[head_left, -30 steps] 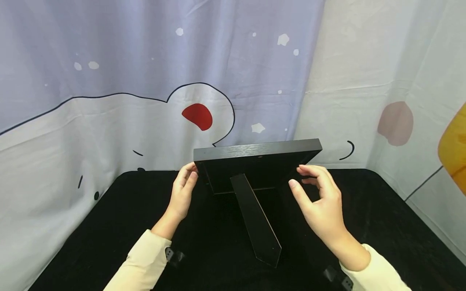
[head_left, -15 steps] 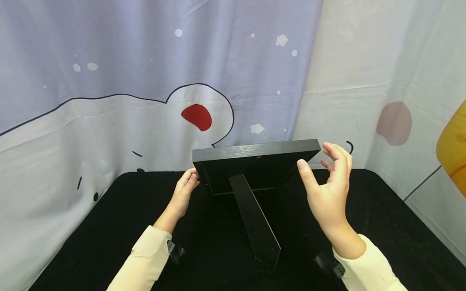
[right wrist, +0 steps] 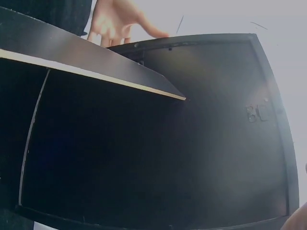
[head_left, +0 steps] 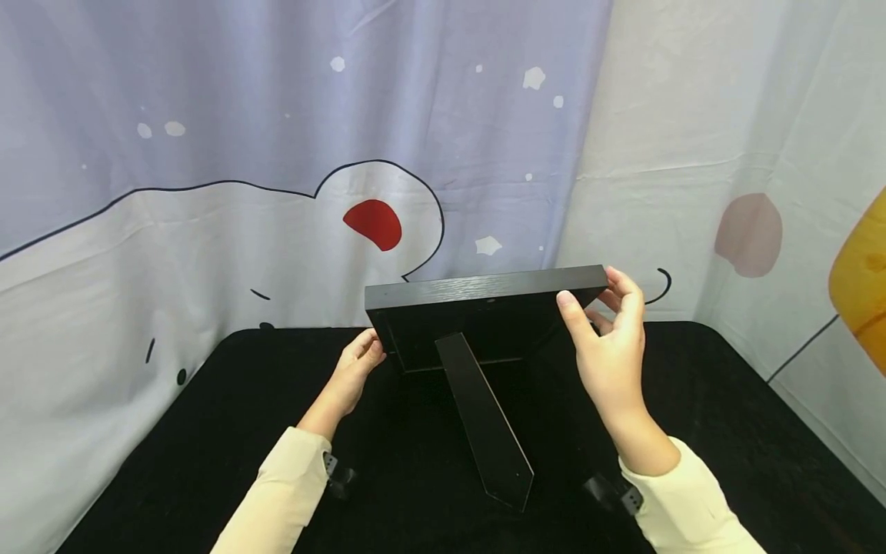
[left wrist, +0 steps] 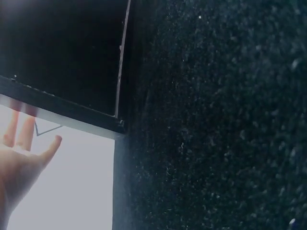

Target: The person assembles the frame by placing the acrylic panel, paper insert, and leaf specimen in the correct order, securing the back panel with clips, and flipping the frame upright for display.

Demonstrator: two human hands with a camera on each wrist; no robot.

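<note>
A black picture frame (head_left: 498, 323) stands with its back to me, leaning away, propped on a long black easel leg (head_left: 487, 431). On its left side, my left hand (head_left: 349, 369) touches the edge with extended fingers; the left wrist view shows the thumb (left wrist: 53, 146) apart from the frame. My right hand (head_left: 612, 350) holds the upper right corner, its thumb over the back and its fingers at the outer side edge. In the right wrist view the frame's bare back (right wrist: 168, 158) fills most of the picture. The front is hidden.
The frame stands on a table covered with black cloth (head_left: 228, 438). Behind it hangs a pale purple and white printed curtain (head_left: 484, 131), close to the table's back edge. Small black cameras (head_left: 339, 475) are strapped to both wrists.
My right hand has risen along the frame's right side, swung outward, then come in to the upper corner. The left hand has slid slightly lower on its edge. The frame stays put.
</note>
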